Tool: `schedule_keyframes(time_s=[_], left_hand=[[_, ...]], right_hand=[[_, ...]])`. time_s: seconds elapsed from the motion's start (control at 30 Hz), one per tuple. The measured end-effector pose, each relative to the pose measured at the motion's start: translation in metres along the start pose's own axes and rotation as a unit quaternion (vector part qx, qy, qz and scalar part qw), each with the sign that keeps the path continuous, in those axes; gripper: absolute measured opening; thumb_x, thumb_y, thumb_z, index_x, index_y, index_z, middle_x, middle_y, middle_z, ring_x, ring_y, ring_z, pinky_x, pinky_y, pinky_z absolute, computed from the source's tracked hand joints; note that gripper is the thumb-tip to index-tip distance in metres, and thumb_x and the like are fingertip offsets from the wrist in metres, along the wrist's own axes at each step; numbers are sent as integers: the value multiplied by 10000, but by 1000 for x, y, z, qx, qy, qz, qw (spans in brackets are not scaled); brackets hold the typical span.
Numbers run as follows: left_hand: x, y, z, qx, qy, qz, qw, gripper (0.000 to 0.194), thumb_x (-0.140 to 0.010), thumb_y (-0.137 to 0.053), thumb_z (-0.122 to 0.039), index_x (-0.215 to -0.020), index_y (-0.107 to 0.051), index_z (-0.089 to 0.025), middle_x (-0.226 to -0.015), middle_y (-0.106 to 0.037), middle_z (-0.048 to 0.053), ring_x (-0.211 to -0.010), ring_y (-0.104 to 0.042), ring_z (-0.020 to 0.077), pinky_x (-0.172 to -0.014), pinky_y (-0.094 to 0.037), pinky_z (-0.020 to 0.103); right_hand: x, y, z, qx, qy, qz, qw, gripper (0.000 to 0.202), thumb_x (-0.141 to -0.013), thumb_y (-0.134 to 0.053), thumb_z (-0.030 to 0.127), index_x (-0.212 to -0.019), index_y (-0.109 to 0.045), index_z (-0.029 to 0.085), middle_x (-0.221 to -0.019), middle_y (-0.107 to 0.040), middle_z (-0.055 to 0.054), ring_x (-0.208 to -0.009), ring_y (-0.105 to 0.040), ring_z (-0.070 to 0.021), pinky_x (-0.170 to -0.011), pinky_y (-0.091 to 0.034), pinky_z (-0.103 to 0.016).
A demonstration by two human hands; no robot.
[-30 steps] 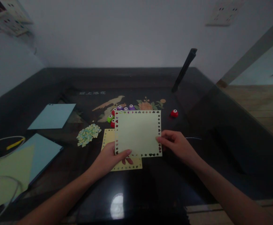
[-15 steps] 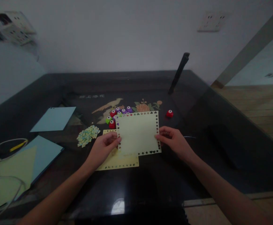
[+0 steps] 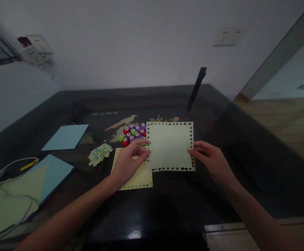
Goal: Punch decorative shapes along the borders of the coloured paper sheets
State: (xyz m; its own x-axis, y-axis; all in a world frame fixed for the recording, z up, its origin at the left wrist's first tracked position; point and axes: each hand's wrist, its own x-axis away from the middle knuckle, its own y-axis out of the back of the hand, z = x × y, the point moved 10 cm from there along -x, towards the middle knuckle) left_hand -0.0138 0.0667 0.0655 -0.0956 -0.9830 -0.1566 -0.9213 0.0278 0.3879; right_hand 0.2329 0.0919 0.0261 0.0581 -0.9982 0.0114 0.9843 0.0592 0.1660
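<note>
Dim, bluish, underexposed view
A small glare spot sat on the glossy counter [image 3: 167, 212]; edges bowed and corners looked soft.

head view: single camera, worn on the head | faces forward and down across dark glossy table [image 3: 167, 209] toward far white wall [image 3: 141, 42] | close range, forearms enter from near edge | wall socket [image 3: 227, 36] far right | wood floor [image 3: 293, 118] at right | no second view.
</note>
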Motion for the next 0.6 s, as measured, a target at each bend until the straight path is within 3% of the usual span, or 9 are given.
schedule_keyframes(time_s=[0.07, 0.17, 0.33, 0.43, 0.6], left_hand=[[-11, -25, -9, -36, -27, 46, 998, 140, -840, -574, -270, -918, -639, -174, -760, -669, 12, -683, -643, 127, -662, -508, 239], [-26, -71, -9, -57, -31, 123, 990, 159, -844, -547, -230, -938, -654, -160, -676, -669, 1, -586, -630, 119, -592, -488, 229], [-32, -137, -2, -165, -68, 214, 960, 213, -837, -529, -189, -1008, -658, -186, -733, -703, 14, -683, -666, 156, -669, -498, 258], [-26, -158, 1, -255, -78, 245, 932, 245, -849, -516, -202, -1055, -648, -212, -799, -718, 33, -739, -679, 194, -692, -507, 299], [-15, -164, -7, -394, -122, 242, 878, 240, -891, -467, -231, -1070, -626, -213, -901, -706, 68, -832, -673, 244, -726, -520, 369]], right_hand=[[1, 29, -6, 4, 4, -56, 998, 313, -670, -748, 374, -910, -664, 191, -671, -669, 0, -635, -613, -159, -635, -493, -310], [5, 69, -17, 31, -7, -108, 994, 391, -666, -748, 384, -990, -657, 184, -651, -648, 6, -615, -589, -151, -607, -470, -288], [15, 102, -41, 109, -60, -93, 988, 552, -677, -721, 400, -1166, -586, 182, -672, -672, -16, -590, -584, -164, -530, -444, -273], [22, 106, -51, 165, -71, -82, 980, 517, -700, -677, 405, -1149, -586, 166, -650, -665, -21, -570, -588, -180, -499, -439, -282], [27, 107, -49, 310, -13, -121, 943, 393, -775, -601, 408, -1086, -623, 167, -677, -647, -31, -575, -585, -188, -555, -468, -325]])
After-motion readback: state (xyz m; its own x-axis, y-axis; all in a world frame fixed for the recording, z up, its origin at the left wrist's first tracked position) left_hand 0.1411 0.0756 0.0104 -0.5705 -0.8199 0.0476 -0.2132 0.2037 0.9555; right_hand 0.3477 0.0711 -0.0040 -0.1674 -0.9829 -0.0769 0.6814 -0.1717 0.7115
